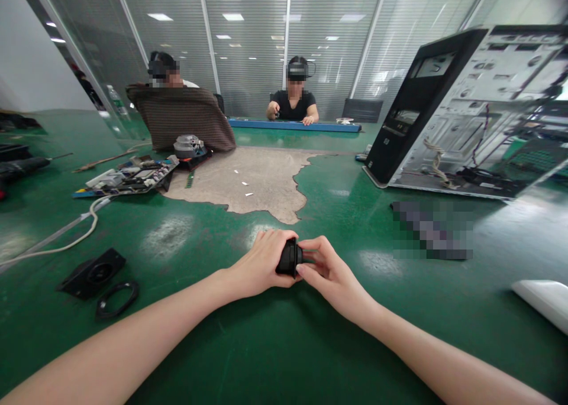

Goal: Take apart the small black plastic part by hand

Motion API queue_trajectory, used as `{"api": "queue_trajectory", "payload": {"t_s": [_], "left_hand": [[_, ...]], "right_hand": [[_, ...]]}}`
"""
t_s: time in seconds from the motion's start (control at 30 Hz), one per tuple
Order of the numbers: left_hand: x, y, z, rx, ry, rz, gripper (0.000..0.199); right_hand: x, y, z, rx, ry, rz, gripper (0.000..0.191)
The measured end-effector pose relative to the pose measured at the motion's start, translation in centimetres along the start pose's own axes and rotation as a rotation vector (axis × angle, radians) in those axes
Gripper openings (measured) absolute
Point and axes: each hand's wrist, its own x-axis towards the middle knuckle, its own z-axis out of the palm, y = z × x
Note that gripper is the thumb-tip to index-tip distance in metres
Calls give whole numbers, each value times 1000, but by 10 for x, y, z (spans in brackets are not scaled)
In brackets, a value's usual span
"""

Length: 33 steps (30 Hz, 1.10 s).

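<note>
Between my hands, just above the green table (284, 346), is a small black cylindrical part with a wide flange (289, 258); its exact kind is not clear. My left hand (261, 260) wraps round its left side, fingers over the top and thumb below. At the flange and the right end, the thumb and fingers of my right hand (328, 272) pinch it. Part of it is hidden behind my fingers. To the left of my left forearm lie a black housing with a round opening (98, 270) and a separate black ring (117, 300).
An open computer case (426, 115) stands at the right, with a pixelated flat object (428, 230) before it. A circuit board (131, 177) and a white cable (91, 216) lie left. Two people sit across the table, one partly behind a brown cloth-covered chair back (181, 115).
</note>
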Motion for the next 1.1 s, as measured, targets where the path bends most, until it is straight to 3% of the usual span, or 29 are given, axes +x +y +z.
{"api": "queue_trajectory", "payload": {"t_s": [0.13,0.4,0.63,0.8,1.1], "left_hand": [[0,0,0,9,2,2,57],[-1,1,-1,0,-5,3,55],[0,1,-2,2,-4,-3,57],[0,1,-2,16,2,18,58],[0,2,-2,-4,-2,4,57]], "right_hand": [[2,2,0,-7,40,-54,8],[3,-2,0,-36,51,48,22],[1,-3,-2,58,-51,50,24],[2,0,-1,112,-14,50,15],[4,-5,-3,2,1,92,26]]}}
